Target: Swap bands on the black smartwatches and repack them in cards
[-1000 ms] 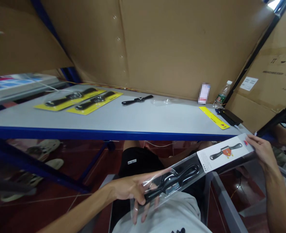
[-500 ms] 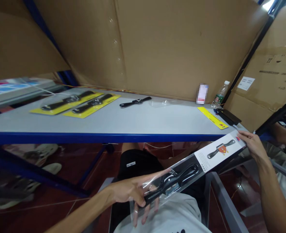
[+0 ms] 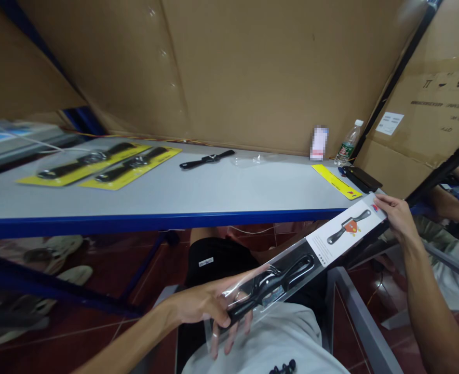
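Note:
A long clear plastic package (image 3: 287, 283) with a black two-handled tool inside is held slantwise over my lap. Its printed white card (image 3: 344, 228) shows a picture of the tool. My left hand (image 3: 214, 311) grips the lower left end, thumb on top and fingers seen beneath through the plastic. At the upper right end, my right hand (image 3: 396, 213) pinches the card's edge. On the table lie two yellow-backed packages (image 3: 126, 176) with black tools at the left. Beyond my hands is a loose black tool (image 3: 206, 160), and a yellow card (image 3: 336, 182) rests at the right.
The grey table (image 3: 253, 192) has a blue front edge. A plastic bottle (image 3: 346, 145), a blurred upright item (image 3: 319, 143) and a black flat object (image 3: 364, 179) are at its right end. Cardboard walls stand behind. Another person's arm shows at the far right.
The view has shifted slightly, so the table items appear further left. My right hand and the package's upper end appear a little higher and further left. Both hands keep their hold.

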The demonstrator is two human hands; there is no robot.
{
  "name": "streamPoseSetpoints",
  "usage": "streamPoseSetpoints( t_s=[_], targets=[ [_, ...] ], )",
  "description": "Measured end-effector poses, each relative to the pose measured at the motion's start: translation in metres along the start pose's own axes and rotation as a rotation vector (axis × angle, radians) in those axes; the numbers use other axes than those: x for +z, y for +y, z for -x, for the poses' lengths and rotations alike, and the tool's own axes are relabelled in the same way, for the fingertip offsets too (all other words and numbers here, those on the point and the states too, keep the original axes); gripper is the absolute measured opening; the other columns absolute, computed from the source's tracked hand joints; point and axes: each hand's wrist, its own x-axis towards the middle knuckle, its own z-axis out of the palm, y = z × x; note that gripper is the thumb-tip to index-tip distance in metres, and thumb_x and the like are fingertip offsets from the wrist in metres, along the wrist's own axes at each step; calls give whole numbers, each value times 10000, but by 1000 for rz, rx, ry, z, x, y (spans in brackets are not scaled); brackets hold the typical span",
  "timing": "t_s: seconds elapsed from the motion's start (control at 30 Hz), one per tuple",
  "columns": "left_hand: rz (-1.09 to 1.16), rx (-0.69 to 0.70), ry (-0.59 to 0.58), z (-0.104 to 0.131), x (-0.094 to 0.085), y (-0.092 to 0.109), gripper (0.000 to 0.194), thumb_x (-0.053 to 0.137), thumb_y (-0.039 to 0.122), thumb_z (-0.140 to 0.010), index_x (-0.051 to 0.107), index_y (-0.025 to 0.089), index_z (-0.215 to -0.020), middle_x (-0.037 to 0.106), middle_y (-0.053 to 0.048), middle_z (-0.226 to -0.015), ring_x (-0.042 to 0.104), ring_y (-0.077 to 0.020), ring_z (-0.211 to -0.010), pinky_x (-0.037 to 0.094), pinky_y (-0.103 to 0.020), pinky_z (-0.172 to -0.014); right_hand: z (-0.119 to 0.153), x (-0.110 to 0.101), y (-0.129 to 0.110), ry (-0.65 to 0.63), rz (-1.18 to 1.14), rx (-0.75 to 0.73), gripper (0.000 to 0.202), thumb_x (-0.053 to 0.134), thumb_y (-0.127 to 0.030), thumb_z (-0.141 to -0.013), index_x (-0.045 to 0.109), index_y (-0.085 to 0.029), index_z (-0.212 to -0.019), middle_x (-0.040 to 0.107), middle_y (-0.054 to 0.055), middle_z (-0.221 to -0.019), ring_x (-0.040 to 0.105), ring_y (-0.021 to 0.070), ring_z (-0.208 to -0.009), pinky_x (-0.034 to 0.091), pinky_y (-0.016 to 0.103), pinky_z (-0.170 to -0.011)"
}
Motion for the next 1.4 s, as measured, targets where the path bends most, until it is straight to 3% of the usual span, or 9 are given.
streamPoseSetpoints(
  t_s=[0.1, 0.27, 0.4, 0.57, 0.8, 1.03, 1.23, 1.33, 1.4],
  targets=[
    [0, -3, -10, 1, 1, 0, 1228, 733, 116, -835, -124, 469, -1641, 702, -70, -1188, 742, -240, -912, 571, -234, -572, -1, 1, 0, -61, -18, 51, 473, 873, -460, -578, 807, -171, -946, 683, 19, -693, 544, 139, -534, 377, 234, -436],
    [-22, 6, 99, 0, 4, 1, 1261, 739, 64, -760, -56, 442, -1664, 710, -65, -1175, 739, -235, -944, 529, -176, -548, 13, 14, 6, -134, -23, 74, 469, 863, -471, -585, 792, -164, -931, 684, 16, -672, 538, 138, -504, 376, 235, -423],
    [0, -28, 69, -7, 9, 8, 1293, 756, 80, -752, -91, 464, -1651, 720, -52, -1135, 751, -219, -834, 517, -181, -506, 35, 37, 10, -228, -21, 66, 449, 819, -496, -632, 777, -153, -920, 693, 19, -671, 544, 145, -505, 385, 241, -423],
    [21, -2, 87, -13, 16, 14, 1244, 776, 98, -746, 23, 462, -1667, 729, -48, -1119, 741, -197, -751, 493, -175, -480, 66, 63, 13, -325, 12, 63, 454, 757, -563, -703, 753, -176, -940, 658, -3, -624, 524, 148, -479, 379, 248, -415],
    [10, -27, 57, -18, 14, 11, 1180, 791, 128, -739, 128, 407, -1674, 731, -69, -1124, 746, -216, -766, 533, -227, -529, 106, 75, 14, -399, 89, -17, 413, 687, -576, -817, 735, -193, -963, 675, 18, -656, 584, 179, -523, 433, 257, -438],
    [4, -65, 82, -19, 22, 17, 1173, 807, 129, -711, 184, 405, -1666, 730, -48, -1088, 741, -228, -775, 581, -283, -586, 144, 90, 15, -527, 5, 43, 417, 645, -607, -875, 689, -212, -1002, 621, -6, -615, 581, 185, -473, 495, 286, -398],
    [23, -38, 75, -19, 20, 17, 1174, 808, 112, -680, 221, 384, -1659, 735, -51, -1102, 742, -234, -821, 599, -289, -626, 154, 97, 12, -662, -148, 207, 504, 815, -563, -729, 647, -199, -1035, 647, -15, -698, 566, 153, -458, 503, 281, -372],
    [53, -38, 32, -18, 21, 17, 1187, 816, 94, -676, 221, 392, -1658, 743, -58, -1101, 750, -256, -818, 605, -322, -631, 154, 97, 6, -662, -221, 259, 518, 848, -557, -691, 655, -185, -996, 638, -11, -693, 556, 138, -468, 494, 262, -368],
    [103, -13, 28, -17, 27, 18, 1180, 836, 183, -719, 171, 393, -1671, 744, -77, -1124, 757, -290, -869, 610, -373, -679, 154, 96, 2, -639, -250, 256, 518, 863, -544, -680, 664, -178, -987, 637, -8, -691, 544, 129, -465, 475, 247, -355]
  ],
)
